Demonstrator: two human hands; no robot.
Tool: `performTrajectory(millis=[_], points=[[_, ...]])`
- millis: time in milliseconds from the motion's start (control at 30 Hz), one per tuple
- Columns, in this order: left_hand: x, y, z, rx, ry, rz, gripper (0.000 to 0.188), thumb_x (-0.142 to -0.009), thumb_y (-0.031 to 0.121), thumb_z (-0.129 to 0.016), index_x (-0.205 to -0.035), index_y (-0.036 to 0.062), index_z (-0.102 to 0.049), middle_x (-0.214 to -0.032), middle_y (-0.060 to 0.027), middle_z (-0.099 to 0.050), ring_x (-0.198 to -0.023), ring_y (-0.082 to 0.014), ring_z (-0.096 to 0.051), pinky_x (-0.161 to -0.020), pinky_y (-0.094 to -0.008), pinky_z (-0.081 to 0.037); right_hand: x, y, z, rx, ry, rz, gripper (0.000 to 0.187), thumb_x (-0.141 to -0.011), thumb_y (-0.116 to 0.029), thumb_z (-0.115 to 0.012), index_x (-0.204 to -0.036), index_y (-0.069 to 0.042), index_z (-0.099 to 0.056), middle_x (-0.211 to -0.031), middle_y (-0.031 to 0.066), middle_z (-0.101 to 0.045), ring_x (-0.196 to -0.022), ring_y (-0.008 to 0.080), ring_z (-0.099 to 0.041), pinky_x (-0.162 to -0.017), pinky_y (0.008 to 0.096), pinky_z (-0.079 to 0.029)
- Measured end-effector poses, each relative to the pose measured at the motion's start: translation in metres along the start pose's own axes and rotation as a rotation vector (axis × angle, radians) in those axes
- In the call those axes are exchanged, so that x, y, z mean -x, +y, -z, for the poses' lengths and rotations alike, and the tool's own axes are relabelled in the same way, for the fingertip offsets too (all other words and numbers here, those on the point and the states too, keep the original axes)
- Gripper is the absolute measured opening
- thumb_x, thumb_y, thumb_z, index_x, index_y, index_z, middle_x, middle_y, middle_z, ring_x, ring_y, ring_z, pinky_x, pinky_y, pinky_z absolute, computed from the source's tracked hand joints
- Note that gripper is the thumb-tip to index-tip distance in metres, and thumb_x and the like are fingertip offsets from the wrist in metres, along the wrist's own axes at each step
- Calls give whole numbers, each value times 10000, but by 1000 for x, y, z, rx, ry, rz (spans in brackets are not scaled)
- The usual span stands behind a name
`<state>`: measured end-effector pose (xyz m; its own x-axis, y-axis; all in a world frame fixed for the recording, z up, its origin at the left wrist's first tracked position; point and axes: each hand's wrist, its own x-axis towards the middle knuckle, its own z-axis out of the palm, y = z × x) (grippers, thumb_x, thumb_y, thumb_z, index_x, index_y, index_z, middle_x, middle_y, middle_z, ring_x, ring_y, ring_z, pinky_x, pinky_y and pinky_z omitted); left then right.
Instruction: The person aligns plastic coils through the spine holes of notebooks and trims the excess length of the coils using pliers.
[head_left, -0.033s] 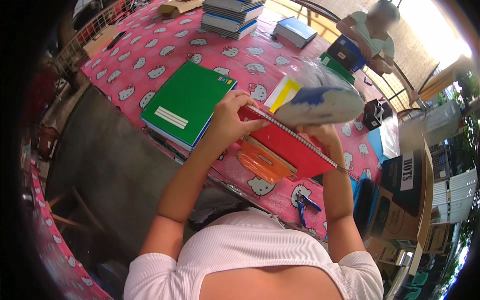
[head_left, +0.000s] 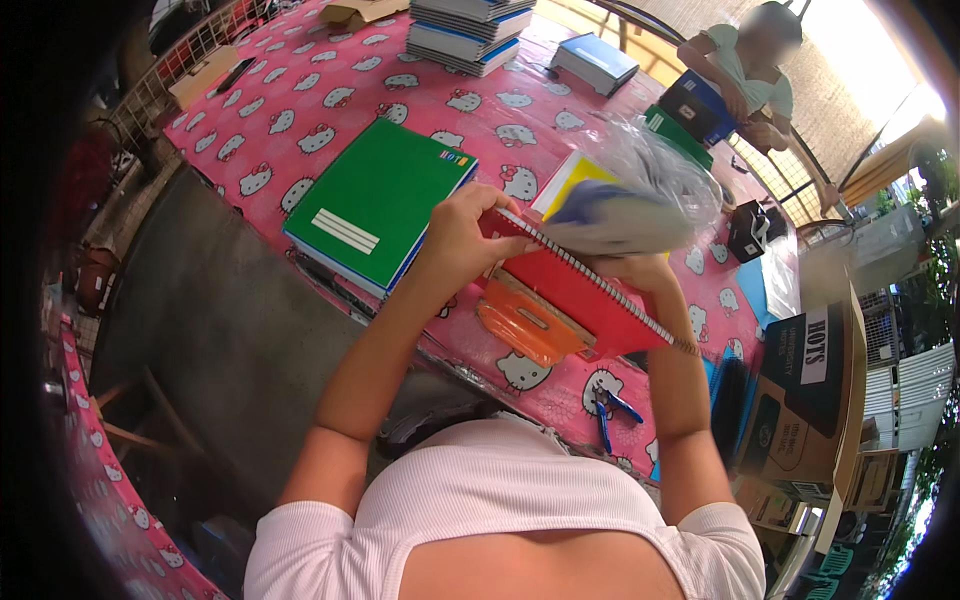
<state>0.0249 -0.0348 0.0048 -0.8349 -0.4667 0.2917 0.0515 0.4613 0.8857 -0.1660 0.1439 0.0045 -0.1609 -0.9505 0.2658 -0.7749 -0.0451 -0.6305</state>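
A red spiral notebook (head_left: 600, 300) stands tilted over the table's near edge, its wire coil along the upper edge. My left hand (head_left: 470, 225) is closed on the notebook's upper left corner, thumb on the near face. Behind the coil, my right hand (head_left: 640, 268) is closed on a blurred, rounded white-and-blue thing (head_left: 625, 222) whose kind I cannot make out; its fingers are partly hidden. Loose coil end (head_left: 685, 345) sticks out past the notebook's right corner. Below the notebook lies an orange block with a slot (head_left: 530, 318). Blue-handled pliers (head_left: 610, 412) rest nearer to me.
Green notebooks (head_left: 380, 205) are stacked at left. Clear plastic (head_left: 660, 165) and a yellow-and-white sheet or cover (head_left: 568, 180) lie beyond my hands. Taller book stacks (head_left: 465, 50) stand farther back. A cardboard box (head_left: 805, 400) stands right. Across the table sits a person (head_left: 745, 80) holding a dark blue item.
The white-and-blue thing at my right hand has swung left and down, nearer the coil, uncovering more of the clear plastic. My left hand and the notebook have hardly moved.
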Motion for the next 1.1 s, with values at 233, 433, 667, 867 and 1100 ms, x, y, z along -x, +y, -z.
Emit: performTrajectory(millis=[233, 433, 667, 867, 1100], points=[[2, -21, -4, 483, 178, 18, 399, -702, 48, -817, -1042, 44, -608, -856, 15, -589, -760, -51, -552, -651, -214, -448, -29, -10, -7, -225, 16, -240, 385, -711, -34, -718, -1093, -28, -668, -1071, 89, -691, -948, 168, -654, -800, 326, -531], [5, -25, -4, 598, 160, 115, 373, -742, -22, -764, -1100, 30, -671, -784, 47, -599, -720, -31, -536, -636, -189, -434, -25, 16, -9, 159, -2, -170, 397, -674, -117, -719, -1069, -96, -685, -912, 81, -709, -822, 235, -670, -758, 348, -519], [-4, -28, 11, 694, 12, 148, 299, -786, -20, -720, -1076, 46, -682, -861, 5, -662, -803, -73, -590, -753, -206, -470, 130, 82, 45, 761, 801, -1174, 437, -678, -203, -704, -1086, -70, -623, -920, 188, -696, -863, 413, -661, -749, 494, -522], [-30, -56, 2, 848, -133, 56, 198, -817, 42, -718, -1007, 33, -664, -977, -75, -679, -971, -138, -615, -894, -285, -477, 237, 71, -7, 830, 479, -1086, 704, -690, -448, -787, -1195, -18, -551, -1262, 237, -538, -1136, 383, -548, -930, 451, -455], [-41, -39, -11, 976, -184, 188, 128, -814, 41, -731, -914, 25, -653, -876, -73, -688, -786, -132, -651, -744, -253, -537, 266, -75, -154, 657, 494, -803, 595, -776, -363, -724, -1205, -1, -526, -1189, 189, -546, -1125, 396, -482, -927, 506, -390]])
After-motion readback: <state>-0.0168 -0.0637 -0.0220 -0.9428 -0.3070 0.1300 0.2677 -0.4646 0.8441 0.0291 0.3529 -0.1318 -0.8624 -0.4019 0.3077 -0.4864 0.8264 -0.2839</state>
